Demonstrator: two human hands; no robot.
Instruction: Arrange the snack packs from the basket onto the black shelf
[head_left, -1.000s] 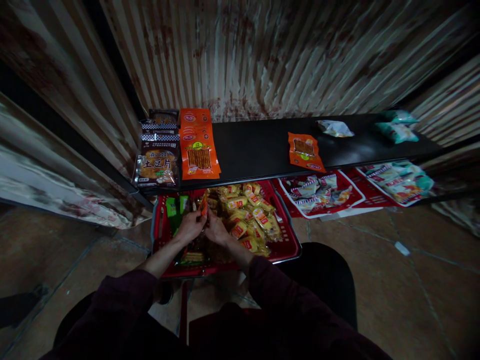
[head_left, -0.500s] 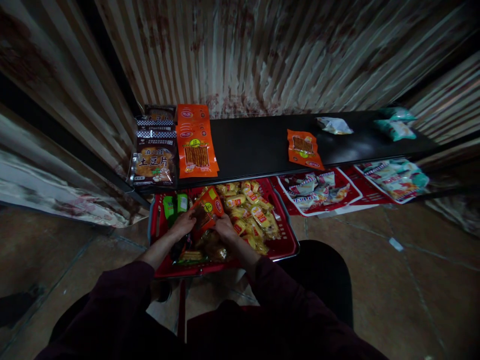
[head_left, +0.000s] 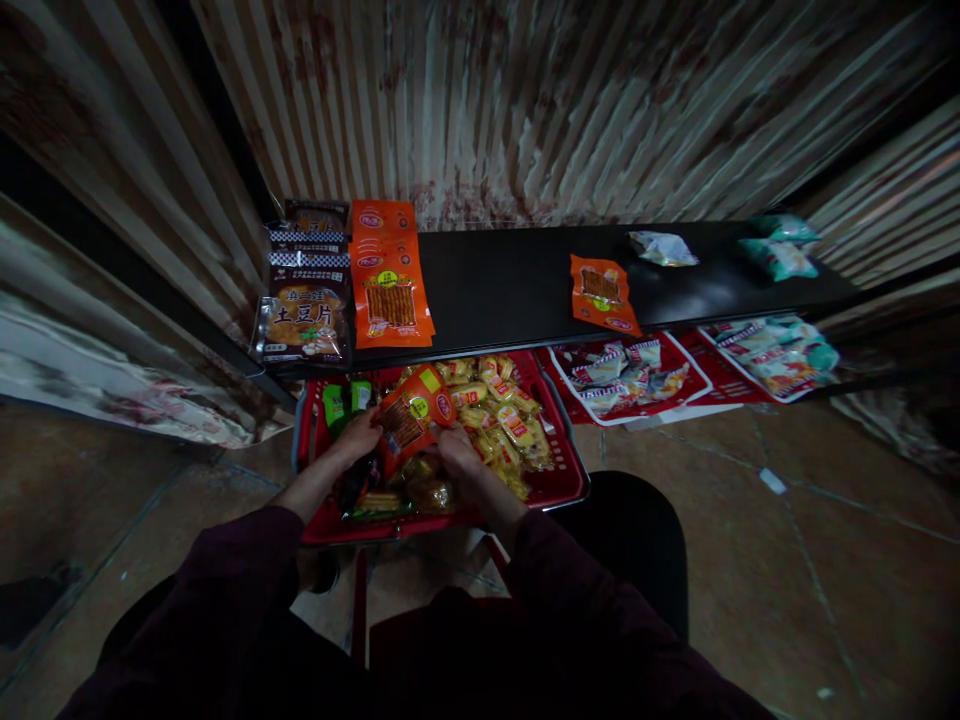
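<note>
Both hands are at one orange snack packet (head_left: 411,415), held tilted, printed face up, over the red basket (head_left: 576,478); whether another lies beneath it cannot be told. With that packet as the clock's centre and twelve pointing away from the person, the left hand (head_left: 360,435) grips its edge at eight to nine, and the right hand (head_left: 454,450) pinches its corner at four. The fingers' undersides are hidden.

The step in hand looks like handling this single packet just above the basket's contents. Any further move would seem to call for a light, even pinch at both edges, since the flat pouch may bend, and for some lift to clear the things heaped around it.

In the basket, green packets (head_left: 334,405) lie at nine and yellow wrapped snacks (head_left: 516,428) crowd in at three. Beyond them the black shelf (head_left: 495,285) crosses from ten to two; its front edge appears to overhang the basket's far side and would obstruct a straight upward path there. On it, overlapping orange pouches (head_left: 390,300) lie near twelve, brown packets (head_left: 304,310) touch or nearly touch them at ten, and a lone orange pouch (head_left: 602,295) rests at two, with a white packet (head_left: 662,248) farther out. Teal packets (head_left: 784,260) sit between two and three. Below the shelf, striped packets (head_left: 604,380) lie around three.
</note>
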